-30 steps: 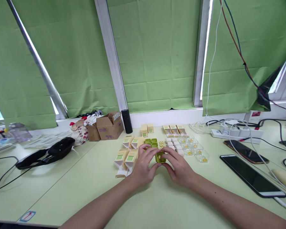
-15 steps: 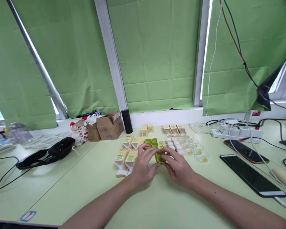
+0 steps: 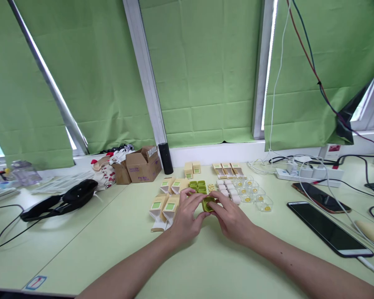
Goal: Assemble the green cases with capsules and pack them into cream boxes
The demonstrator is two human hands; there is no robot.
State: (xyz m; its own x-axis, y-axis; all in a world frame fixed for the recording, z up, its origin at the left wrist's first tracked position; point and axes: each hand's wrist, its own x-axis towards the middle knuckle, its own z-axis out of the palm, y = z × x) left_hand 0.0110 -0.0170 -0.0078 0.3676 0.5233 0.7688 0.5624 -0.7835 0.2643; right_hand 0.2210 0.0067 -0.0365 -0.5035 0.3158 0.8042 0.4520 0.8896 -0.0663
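Between my hands is a small green square box [image 3: 208, 204], its open top facing me. My left hand [image 3: 187, 214] is closed on its left side, fingers at the far edge and thumb near the front corner. My right hand [image 3: 232, 216] grips its right side, a fingertip reaching into the hollow; what lies under that finger is hidden. Just behind are several more green boxes [image 3: 201, 183] and a cluster of small yellowish pieces [image 3: 211, 187]. White rounded blocks [image 3: 233, 192] and clear plastic cups with yellow centres [image 3: 264, 203] stand to the right.
Open cardboard cartons with green labels [image 3: 156, 205] stand left of my hands. Closed small cartons [image 3: 188, 167] and more open ones [image 3: 227, 169] sit farther back. Two phones lie to the right, one a dark phone [image 3: 328, 228] with cables. A brown box [image 3: 143, 166] and black cylinder [image 3: 165, 158] stand behind.
The green box has shifted very slightly left and tilted a little in my hands. My right fingertip presses deeper into it. Other things stay put.
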